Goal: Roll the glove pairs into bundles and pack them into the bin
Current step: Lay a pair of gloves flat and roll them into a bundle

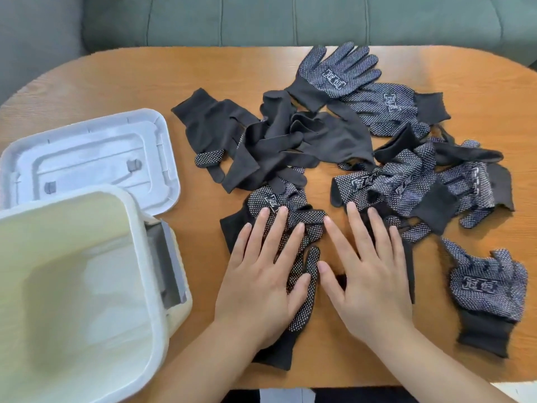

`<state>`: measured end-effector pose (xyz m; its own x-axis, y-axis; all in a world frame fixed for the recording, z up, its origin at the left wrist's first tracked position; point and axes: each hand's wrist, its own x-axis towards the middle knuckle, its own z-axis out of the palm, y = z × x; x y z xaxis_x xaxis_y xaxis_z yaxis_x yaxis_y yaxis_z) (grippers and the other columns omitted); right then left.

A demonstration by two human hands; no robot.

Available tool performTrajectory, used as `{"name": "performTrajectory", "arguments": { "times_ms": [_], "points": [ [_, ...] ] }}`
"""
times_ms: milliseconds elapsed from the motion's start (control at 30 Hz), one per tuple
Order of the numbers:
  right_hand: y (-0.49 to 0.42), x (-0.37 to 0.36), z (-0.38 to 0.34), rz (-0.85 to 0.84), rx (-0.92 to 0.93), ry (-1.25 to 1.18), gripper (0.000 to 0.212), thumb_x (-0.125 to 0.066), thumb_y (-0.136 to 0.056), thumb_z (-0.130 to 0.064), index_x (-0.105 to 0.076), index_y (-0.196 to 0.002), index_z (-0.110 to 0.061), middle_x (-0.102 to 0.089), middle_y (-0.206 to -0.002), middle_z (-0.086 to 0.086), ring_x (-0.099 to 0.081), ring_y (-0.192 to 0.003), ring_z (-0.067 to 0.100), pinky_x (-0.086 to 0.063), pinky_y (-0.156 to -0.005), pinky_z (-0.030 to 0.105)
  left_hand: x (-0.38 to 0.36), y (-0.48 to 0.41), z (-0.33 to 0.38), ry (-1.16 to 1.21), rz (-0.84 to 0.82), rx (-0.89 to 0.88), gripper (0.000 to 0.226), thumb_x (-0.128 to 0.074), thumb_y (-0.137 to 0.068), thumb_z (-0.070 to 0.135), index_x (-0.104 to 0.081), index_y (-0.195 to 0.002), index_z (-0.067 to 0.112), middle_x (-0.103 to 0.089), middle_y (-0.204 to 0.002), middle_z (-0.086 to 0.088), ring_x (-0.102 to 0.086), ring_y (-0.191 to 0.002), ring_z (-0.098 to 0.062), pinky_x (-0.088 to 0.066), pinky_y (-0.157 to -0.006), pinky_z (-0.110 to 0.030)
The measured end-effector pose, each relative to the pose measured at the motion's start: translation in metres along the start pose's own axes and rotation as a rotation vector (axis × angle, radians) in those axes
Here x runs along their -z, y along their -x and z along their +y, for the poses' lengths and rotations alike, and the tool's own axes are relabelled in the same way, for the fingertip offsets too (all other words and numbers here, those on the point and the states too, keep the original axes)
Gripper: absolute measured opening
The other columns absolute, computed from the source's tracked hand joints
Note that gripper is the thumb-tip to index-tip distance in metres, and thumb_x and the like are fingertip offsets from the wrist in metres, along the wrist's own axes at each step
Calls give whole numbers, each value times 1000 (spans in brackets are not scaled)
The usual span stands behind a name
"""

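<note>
Left hand [261, 271] fingers [273, 234] straight, spread apart, pressed flat on a dotted glove [312, 266]. Right hand [372, 271] fingers [357, 228] also straight and apart, flat on a second dark glove [409, 271]. The palms hide most of both gloves. Only the dotted tips show, plus a plain knit cuff [279, 353] at 6 o'clock and a strip of fabric along the right hand's outer side. Both forearms are cut off at the bottom edge.

Glove pile [334, 141] at 12 to 2 o'clock from the hands. It is tangled and overlapping, so the count is unclear. The knit is dark grey, some gloves plain side up, some showing white grip dots and a boxed print too blurred to read.

Single glove [488, 289] at 3 to 4 o'clock, dots up, lying apart from the pile.

Bin [72, 228] at 9 o'clock, white plastic with rounded corners, cut off at the left and bottom. Lid [87, 158] lies flat at 10 o'clock, partly behind the bin.

Surface [87, 91] is wood-grain with a rounded end. Grey-green sofa [261, 18] at 12 o'clock.
</note>
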<state>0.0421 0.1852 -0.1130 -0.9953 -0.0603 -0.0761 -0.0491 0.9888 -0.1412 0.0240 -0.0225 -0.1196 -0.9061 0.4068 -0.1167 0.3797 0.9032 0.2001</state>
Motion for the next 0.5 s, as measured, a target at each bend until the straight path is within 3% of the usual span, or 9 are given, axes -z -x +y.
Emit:
{"name": "performTrajectory", "arguments": {
  "times_ms": [167, 500],
  "points": [
    [1, -11, 3, 68, 20, -35, 70, -46, -102, -59, -33, -167, -36, -14, -179, -4, -9, -166, 25, -17, -131, 59, -13, 1, -4, 8, 88, -15, 74, -43, -106, 59, -24, -170, 27, -6, -180, -1, 0, -166, -25, -19, -132, -54],
    [3, -20, 6, 123, 24, 5, 69, -27, -103, -69, -26, -167, -43, -11, -179, -10, -4, -166, 18, -9, -134, 51, -17, 1, -6, -31, 139, 0, 72, -20, -107, 69, -9, -171, 39, 7, -179, 10, 19, -163, -11, 0, -134, -42]
  ]
}}
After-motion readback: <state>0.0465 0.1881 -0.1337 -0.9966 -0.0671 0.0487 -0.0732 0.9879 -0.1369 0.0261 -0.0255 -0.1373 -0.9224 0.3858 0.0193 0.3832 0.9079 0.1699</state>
